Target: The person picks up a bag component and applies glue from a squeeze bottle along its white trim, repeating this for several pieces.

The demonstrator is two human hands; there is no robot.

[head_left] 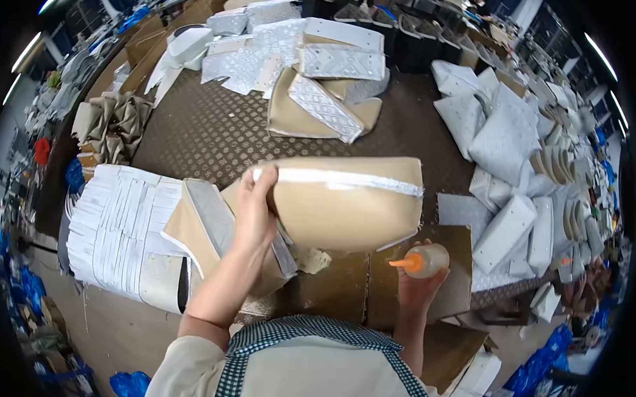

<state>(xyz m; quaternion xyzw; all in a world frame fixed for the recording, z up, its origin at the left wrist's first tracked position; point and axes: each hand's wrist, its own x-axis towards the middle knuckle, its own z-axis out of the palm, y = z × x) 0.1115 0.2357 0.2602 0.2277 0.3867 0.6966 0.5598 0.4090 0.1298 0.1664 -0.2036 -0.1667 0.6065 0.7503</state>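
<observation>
My left hand [254, 204] grips the left end of a tan curved panel [346, 215], which looks like leather or fabric and has a white strip along its upper edge. The thumb lies on top of the panel and the other fingers are hidden behind it. Below the panel's right end, my right hand [416, 289] is wrapped round a squeeze bottle [432, 259] with an orange nozzle pointing left. The bottle is apart from the panel. Under my left forearm lie more tan pieces with grey strips [210, 213].
A thick row of white strips [119, 233] lies at the left on the patterned brown table [196, 126]. Tan and silver patterned pieces [322, 107] are piled at the back. White bundles [501, 136] are heaped at the right. A brown board [450, 264] sits at the near edge.
</observation>
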